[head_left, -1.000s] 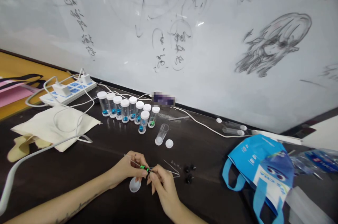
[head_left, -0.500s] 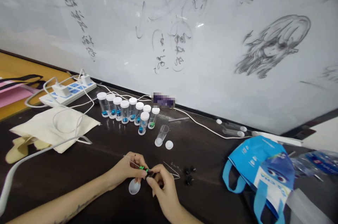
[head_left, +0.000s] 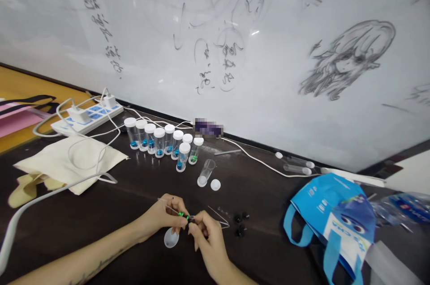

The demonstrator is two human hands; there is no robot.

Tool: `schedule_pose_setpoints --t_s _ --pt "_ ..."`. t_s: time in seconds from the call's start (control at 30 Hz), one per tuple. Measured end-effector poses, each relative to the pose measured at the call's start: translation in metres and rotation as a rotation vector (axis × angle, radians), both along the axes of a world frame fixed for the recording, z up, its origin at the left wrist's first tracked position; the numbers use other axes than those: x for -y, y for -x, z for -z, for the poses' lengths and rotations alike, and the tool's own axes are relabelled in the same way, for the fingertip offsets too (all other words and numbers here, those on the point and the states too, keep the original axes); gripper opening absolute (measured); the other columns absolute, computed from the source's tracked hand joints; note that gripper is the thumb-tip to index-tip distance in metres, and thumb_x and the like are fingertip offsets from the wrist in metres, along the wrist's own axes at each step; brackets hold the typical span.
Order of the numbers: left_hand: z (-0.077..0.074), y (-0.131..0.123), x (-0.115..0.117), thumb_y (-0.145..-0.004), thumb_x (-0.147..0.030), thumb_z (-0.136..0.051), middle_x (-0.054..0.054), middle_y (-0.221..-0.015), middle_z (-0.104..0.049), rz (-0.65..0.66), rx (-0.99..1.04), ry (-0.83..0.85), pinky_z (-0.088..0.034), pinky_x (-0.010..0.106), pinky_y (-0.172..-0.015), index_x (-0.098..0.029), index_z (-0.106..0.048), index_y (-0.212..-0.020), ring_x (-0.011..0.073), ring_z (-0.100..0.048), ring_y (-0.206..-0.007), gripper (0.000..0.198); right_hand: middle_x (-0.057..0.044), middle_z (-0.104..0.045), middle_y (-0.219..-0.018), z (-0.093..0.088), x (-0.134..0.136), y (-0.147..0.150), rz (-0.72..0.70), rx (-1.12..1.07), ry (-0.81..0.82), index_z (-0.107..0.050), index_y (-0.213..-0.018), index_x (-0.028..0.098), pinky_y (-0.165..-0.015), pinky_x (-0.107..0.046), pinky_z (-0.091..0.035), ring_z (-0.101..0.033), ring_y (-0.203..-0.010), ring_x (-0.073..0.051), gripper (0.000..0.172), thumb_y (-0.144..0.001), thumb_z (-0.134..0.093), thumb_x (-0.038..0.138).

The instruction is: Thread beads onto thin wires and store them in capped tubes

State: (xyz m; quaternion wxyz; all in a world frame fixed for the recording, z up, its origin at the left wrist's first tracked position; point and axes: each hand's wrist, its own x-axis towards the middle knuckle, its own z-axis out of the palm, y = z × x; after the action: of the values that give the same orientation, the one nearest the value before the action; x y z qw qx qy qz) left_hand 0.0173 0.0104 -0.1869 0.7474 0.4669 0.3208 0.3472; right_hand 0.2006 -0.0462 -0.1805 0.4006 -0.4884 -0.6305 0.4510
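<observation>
My left hand (head_left: 167, 216) pinches a thin metal rod (head_left: 167, 205) that carries small green pieces (head_left: 181, 214) near the fingertips. Close against it, my right hand (head_left: 211, 232) has thumb and fingers closed at the rod's other end, around a small dark piece (head_left: 190, 220) that is partly hidden. Under the left fingers lies a small whitish round dish (head_left: 171, 238). To the right of my right hand are several thin metal rods (head_left: 221, 222) and a few loose small black pieces (head_left: 239, 219) on the dark table (head_left: 262, 195).
Several capped clear vials (head_left: 159, 142) with blue or green pieces stand behind. An uncapped tube (head_left: 207, 171) lies near its white cap (head_left: 215, 185). A blue bag (head_left: 331, 213) is at right; a power strip (head_left: 90, 117), cables and a cream pouch (head_left: 67, 159) at left.
My right thumb and fingers have shifted slightly at the rod's end, and less dark material shows between them. My left hand has stayed almost still.
</observation>
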Motion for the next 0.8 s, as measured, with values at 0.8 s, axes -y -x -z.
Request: schedule_pose_setpoints --t_s 0.8 --pt "-0.0018 -0.0002 -0.0005 -0.064 -0.024 -0.086 0.001 -0.054 -0.070 0.002 -0.005 0.017 -0.047 0.019 -0.044 -0.012 -0.069 -0.070 0.0106 -0.060 -0.042 0.022 0.006 -0.048 -0.059 0.0009 -0.0010 0.0000 -0.007 0.002 0.008 -0.058 -0.079 0.019 -0.046 -0.020 -0.031 -0.045 -0.045 -0.009 0.022 -0.092 -0.059 0.037"
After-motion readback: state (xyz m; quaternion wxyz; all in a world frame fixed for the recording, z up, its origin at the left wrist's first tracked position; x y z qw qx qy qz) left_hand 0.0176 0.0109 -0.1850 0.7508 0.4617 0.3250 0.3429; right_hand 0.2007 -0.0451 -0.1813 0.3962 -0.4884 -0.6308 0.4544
